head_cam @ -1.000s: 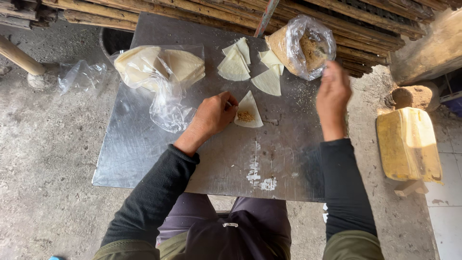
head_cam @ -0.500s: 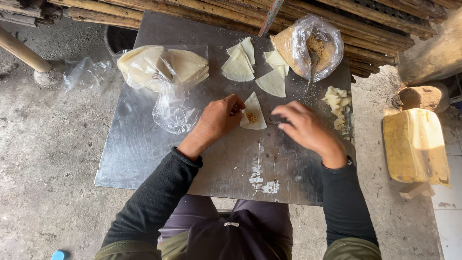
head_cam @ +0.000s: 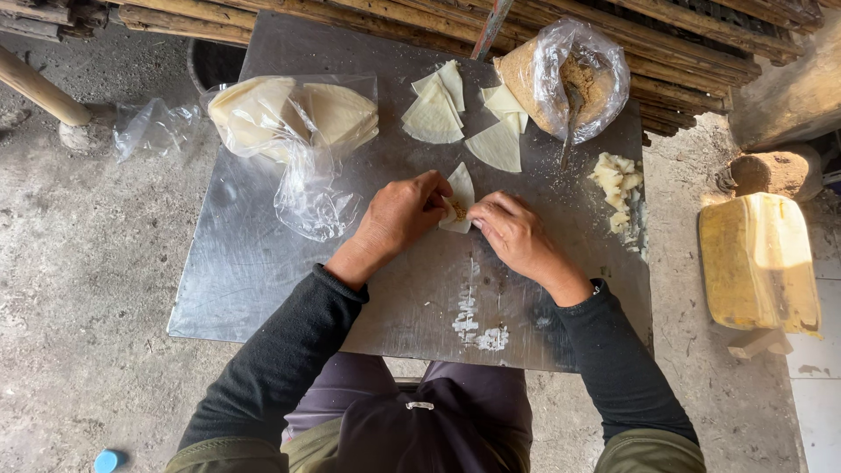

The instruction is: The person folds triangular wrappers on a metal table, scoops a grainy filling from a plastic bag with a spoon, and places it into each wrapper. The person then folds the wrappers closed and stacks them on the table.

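A pale wedge-shaped dough wrapper with a dab of brown filling lies at the middle of a metal table. My left hand pinches its left edge. My right hand pinches its lower right edge. Both hands touch the wrapper, and its lower part is hidden under my fingers. Several more cut wrappers lie at the far side of the table. A clear bag of brown filling with a spoon in it sits at the far right.
A plastic bag of stacked round wrappers lies at the far left of the table. A small heap of pale dough scraps sits at the right edge. A yellow block rests on the floor to the right. Bamboo poles run behind.
My right hand came back from the filling bag at the far right to the wrapper and took hold of it. The left hand stayed on the wrapper.
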